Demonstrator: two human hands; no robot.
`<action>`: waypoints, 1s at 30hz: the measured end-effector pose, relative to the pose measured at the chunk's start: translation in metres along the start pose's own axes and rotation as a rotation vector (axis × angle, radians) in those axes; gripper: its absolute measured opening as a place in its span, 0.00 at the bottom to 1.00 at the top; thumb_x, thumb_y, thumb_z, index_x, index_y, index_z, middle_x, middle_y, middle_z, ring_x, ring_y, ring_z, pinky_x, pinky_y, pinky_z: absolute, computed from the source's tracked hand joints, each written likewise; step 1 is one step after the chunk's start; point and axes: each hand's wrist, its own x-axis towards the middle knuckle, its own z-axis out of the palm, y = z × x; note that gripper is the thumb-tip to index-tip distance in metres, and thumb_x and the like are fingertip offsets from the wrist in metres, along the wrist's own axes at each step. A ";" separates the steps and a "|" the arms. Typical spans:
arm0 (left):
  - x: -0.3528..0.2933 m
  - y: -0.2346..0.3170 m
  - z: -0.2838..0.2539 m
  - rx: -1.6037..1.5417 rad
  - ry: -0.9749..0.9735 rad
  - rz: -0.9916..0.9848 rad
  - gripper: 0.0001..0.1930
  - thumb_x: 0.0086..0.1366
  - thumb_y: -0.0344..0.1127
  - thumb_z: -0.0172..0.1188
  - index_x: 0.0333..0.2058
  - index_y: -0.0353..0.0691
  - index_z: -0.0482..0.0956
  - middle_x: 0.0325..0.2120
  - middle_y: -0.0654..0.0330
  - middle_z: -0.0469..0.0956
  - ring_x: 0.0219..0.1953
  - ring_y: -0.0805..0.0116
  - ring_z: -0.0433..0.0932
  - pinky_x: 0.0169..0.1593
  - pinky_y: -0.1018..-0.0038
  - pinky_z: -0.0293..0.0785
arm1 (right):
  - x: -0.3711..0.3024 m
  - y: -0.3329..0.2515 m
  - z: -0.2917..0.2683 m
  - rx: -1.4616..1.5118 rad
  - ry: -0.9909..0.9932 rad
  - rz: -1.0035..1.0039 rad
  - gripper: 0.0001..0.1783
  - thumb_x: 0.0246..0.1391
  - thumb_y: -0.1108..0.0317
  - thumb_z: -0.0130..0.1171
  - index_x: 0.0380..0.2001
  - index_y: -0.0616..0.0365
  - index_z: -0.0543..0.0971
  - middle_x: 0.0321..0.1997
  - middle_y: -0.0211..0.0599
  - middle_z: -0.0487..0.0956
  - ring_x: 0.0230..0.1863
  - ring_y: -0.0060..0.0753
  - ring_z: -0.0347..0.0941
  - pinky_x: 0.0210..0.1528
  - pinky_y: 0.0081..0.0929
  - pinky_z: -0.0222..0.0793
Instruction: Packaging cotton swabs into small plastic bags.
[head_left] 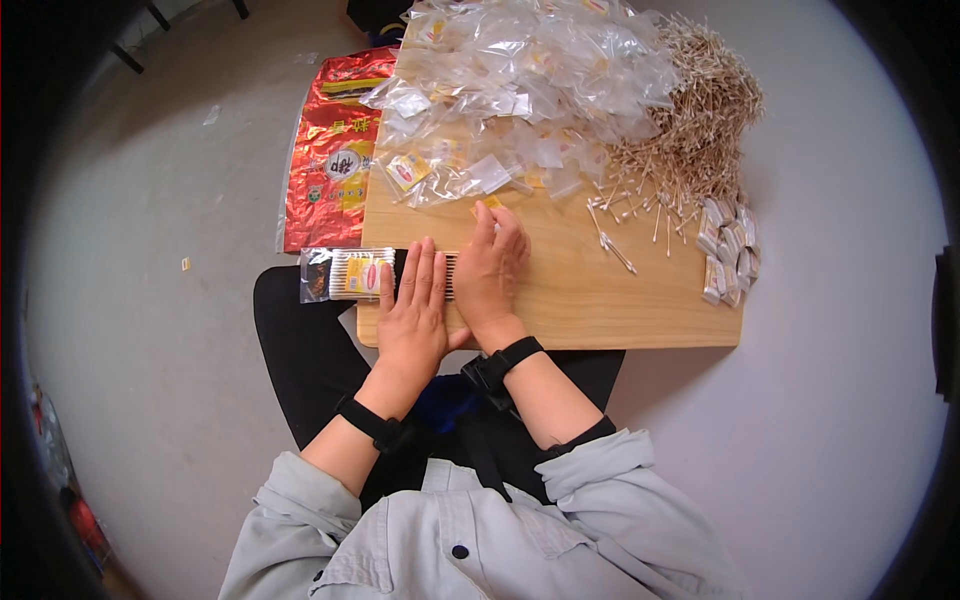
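My left hand [415, 312] lies flat, fingers stretched and close together, over a dark strip by the table's near left edge. Left of it a clear bag of cotton swabs [345, 275] with a yellow label sticks out past the table's edge. A row of swab sticks [450, 277] shows between my hands. My right hand [490, 272] stands on its side against that row, its fingers curled in and slightly blurred. Beside its fingertips is a small yellow card [487, 204]; whether they grip it is hidden.
Clear plastic bags [540, 70], some with yellow cards, cover the far table. A heap of loose swabs [710, 110] fills the far right, with several banded swab bundles [730, 250] nearer me. A red foil bag [335, 150] hangs at the left edge of the wooden table [600, 310].
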 end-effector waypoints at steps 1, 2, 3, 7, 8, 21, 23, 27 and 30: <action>0.000 0.000 0.002 0.004 0.040 0.006 0.52 0.52 0.66 0.55 0.67 0.34 0.55 0.71 0.52 0.48 0.74 0.60 0.42 0.72 0.51 0.29 | 0.001 -0.001 -0.001 -0.001 0.000 -0.002 0.32 0.47 0.76 0.55 0.59 0.58 0.65 0.54 0.41 0.63 0.62 0.47 0.58 0.63 0.47 0.55; 0.000 -0.001 0.003 0.003 0.041 0.006 0.52 0.52 0.66 0.55 0.67 0.34 0.55 0.71 0.52 0.48 0.74 0.60 0.42 0.72 0.51 0.29 | 0.002 -0.002 -0.002 0.005 -0.007 -0.014 0.32 0.47 0.75 0.56 0.59 0.58 0.65 0.54 0.41 0.63 0.62 0.47 0.58 0.63 0.47 0.54; 0.000 0.000 -0.001 -0.007 0.011 0.005 0.52 0.52 0.66 0.55 0.67 0.34 0.55 0.71 0.52 0.48 0.74 0.60 0.42 0.72 0.51 0.29 | 0.002 -0.002 -0.002 0.012 -0.014 -0.024 0.32 0.48 0.75 0.56 0.59 0.59 0.65 0.54 0.41 0.63 0.63 0.47 0.58 0.63 0.48 0.54; 0.000 0.000 -0.001 0.002 0.012 0.014 0.52 0.51 0.65 0.56 0.67 0.34 0.55 0.71 0.52 0.48 0.74 0.60 0.43 0.72 0.51 0.30 | -0.001 -0.004 0.003 -0.016 -0.011 -0.046 0.31 0.48 0.73 0.57 0.59 0.59 0.65 0.54 0.41 0.63 0.63 0.47 0.58 0.63 0.48 0.53; -0.001 -0.001 -0.001 0.002 0.012 0.014 0.52 0.51 0.65 0.56 0.67 0.34 0.55 0.71 0.52 0.48 0.74 0.60 0.43 0.72 0.51 0.30 | -0.001 -0.004 0.004 -0.017 -0.019 -0.043 0.31 0.48 0.72 0.57 0.59 0.59 0.65 0.54 0.41 0.63 0.63 0.47 0.58 0.64 0.48 0.53; -0.008 -0.024 -0.037 -0.151 0.060 -0.042 0.45 0.52 0.49 0.67 0.65 0.35 0.58 0.69 0.48 0.50 0.72 0.52 0.45 0.71 0.48 0.36 | -0.001 -0.003 0.005 -0.093 -0.030 -0.064 0.27 0.52 0.74 0.53 0.57 0.57 0.67 0.53 0.41 0.64 0.62 0.46 0.59 0.64 0.47 0.53; -0.013 -0.044 -0.045 -0.197 0.261 -0.139 0.41 0.53 0.41 0.69 0.63 0.36 0.61 0.68 0.47 0.52 0.72 0.49 0.47 0.70 0.47 0.40 | 0.000 -0.002 0.002 -0.089 -0.035 -0.062 0.27 0.52 0.75 0.52 0.57 0.57 0.67 0.53 0.41 0.64 0.62 0.46 0.59 0.64 0.47 0.53; -0.012 -0.059 -0.051 -0.162 0.295 -0.168 0.37 0.54 0.35 0.67 0.62 0.36 0.63 0.67 0.49 0.55 0.71 0.48 0.49 0.69 0.48 0.43 | 0.002 -0.005 0.006 -0.073 -0.014 -0.074 0.26 0.52 0.76 0.51 0.57 0.57 0.67 0.52 0.40 0.64 0.62 0.46 0.60 0.65 0.47 0.53; -0.005 -0.044 -0.044 -0.129 0.221 -0.085 0.37 0.54 0.35 0.65 0.62 0.36 0.62 0.67 0.53 0.56 0.71 0.52 0.49 0.69 0.48 0.43 | 0.002 -0.003 0.004 -0.110 -0.052 -0.077 0.24 0.55 0.71 0.51 0.57 0.58 0.66 0.53 0.41 0.64 0.63 0.46 0.59 0.66 0.47 0.53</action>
